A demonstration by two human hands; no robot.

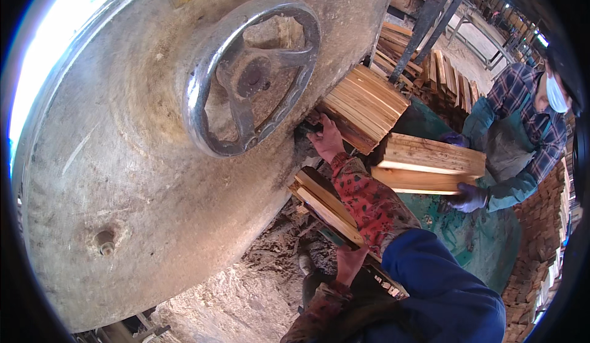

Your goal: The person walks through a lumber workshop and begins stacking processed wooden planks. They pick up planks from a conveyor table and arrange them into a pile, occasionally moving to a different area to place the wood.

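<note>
My left hand (pixel 350 264) is closed around the lower end of a few wooden boards (pixel 329 211), held on a slant beside the large round machine cover (pixel 141 177). Above it, my right hand (pixel 327 140) reaches up in a red patterned sleeve, its fingers bent at a dark part next to the cover's edge. What those fingers grip is hidden in shadow. Right beside them lies a stack of sawn boards (pixel 364 105). To the right, a co-worker's gloved hands (pixel 468 197) hold two thick wooden pieces (pixel 430 162).
A metal handwheel (pixel 252 76) sticks out from the cover. The co-worker (pixel 522 122) stands close on the right, near a green surface (pixel 461 232). More wood is piled behind and at the right (pixel 541 245). Sawdust (pixel 227 294) covers the floor below.
</note>
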